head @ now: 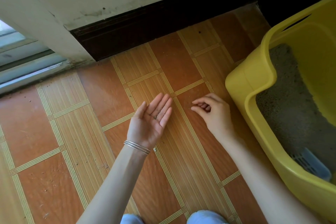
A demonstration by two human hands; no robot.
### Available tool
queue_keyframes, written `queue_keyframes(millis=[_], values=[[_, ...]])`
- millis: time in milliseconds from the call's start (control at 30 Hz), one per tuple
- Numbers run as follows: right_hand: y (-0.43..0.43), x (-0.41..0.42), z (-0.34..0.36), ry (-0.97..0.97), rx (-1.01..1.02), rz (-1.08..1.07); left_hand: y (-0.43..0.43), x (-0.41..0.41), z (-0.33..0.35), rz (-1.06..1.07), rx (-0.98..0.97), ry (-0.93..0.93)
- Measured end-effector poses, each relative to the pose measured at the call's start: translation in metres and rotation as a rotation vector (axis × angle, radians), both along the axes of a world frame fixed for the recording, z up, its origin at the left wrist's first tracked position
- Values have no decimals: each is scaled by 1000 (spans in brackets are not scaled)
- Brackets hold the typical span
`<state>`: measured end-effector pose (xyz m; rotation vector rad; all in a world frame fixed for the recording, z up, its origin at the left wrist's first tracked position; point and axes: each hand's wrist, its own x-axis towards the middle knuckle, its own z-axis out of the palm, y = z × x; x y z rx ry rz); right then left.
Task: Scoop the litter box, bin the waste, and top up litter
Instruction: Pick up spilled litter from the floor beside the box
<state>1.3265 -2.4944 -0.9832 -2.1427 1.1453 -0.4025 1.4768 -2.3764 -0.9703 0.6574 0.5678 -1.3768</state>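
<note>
A yellow litter box stands on the floor at the right, holding grey litter. A blue slotted scoop lies inside it near the front wall. My left hand is held palm up over the floor, flat, with a few small litter grains resting on it. My right hand hovers low over the tiles just left of the box, thumb and forefinger pinched together on a tiny grain.
Orange and yellow striped floor tiles carry scattered crumbs of litter. A dark skirting board and white wall run along the back. A sliding-door track lies at the far left. My knees show at the bottom edge.
</note>
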Motion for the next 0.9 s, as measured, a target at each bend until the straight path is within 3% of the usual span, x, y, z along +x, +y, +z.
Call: queue_keyframes(millis=[133, 400, 533, 600, 900], values=[[3, 2, -2, 21, -87, 11, -2, -3, -1, -27, 8, -10], [14, 5, 0, 253, -299, 125, -4, -11, -4, -55, 33, -5], [24, 18, 30, 31, -85, 168, -7, -21, 2, -78, 58, -3], [32, 25, 49, -28, -98, 219, -7, -27, 7, -87, 55, 12], [28, 9, 99, -17, -157, 167, -12, -22, 53, -95, -35, -29]])
